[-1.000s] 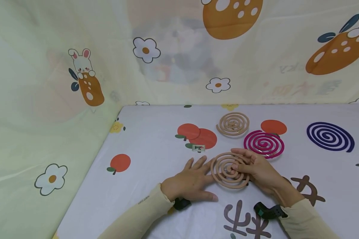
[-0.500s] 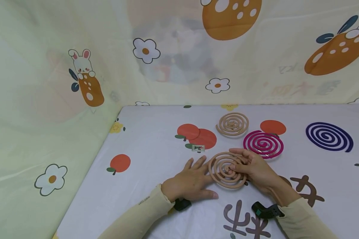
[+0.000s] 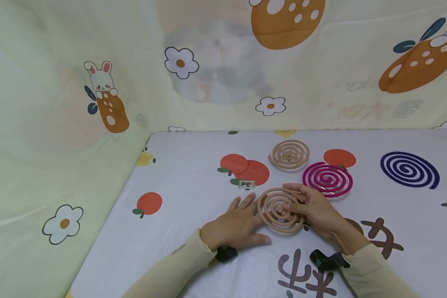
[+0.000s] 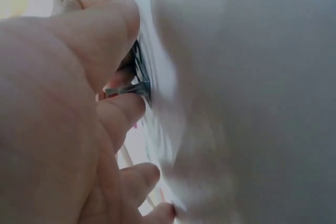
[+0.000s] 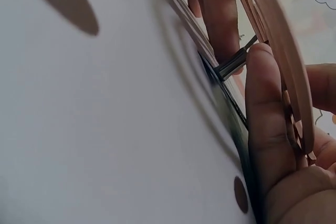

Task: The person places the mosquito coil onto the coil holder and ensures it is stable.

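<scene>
A light-brown mosquito coil (image 3: 279, 208) is tilted in my right hand (image 3: 318, 211), which pinches it near its centre, thumb on top and fingers underneath. Beneath the coil, a small dark metal stand (image 5: 231, 67) rises from the table in the right wrist view. My left hand (image 3: 234, 229) rests on the table with its fingers spread, the index fingertip partly behind the coil's edge. In the left wrist view, a finger (image 4: 131, 107) touches or nearly touches the metal stand (image 4: 137, 88). Whether coil and stand are joined is hidden by the fingers.
Behind the hands lie a second tan mosquito coil (image 3: 288, 154), a magenta coil (image 3: 326, 179) and, farther right, a dark blue coil (image 3: 406, 169). A small flat silvery rectangular piece (image 3: 247, 184) lies beyond the left fingertips. A printed cloth covers the table (image 3: 186, 165).
My right hand and the coil have shifted slightly to the left. The left hand stays in place, and the other coils lie where they were.
</scene>
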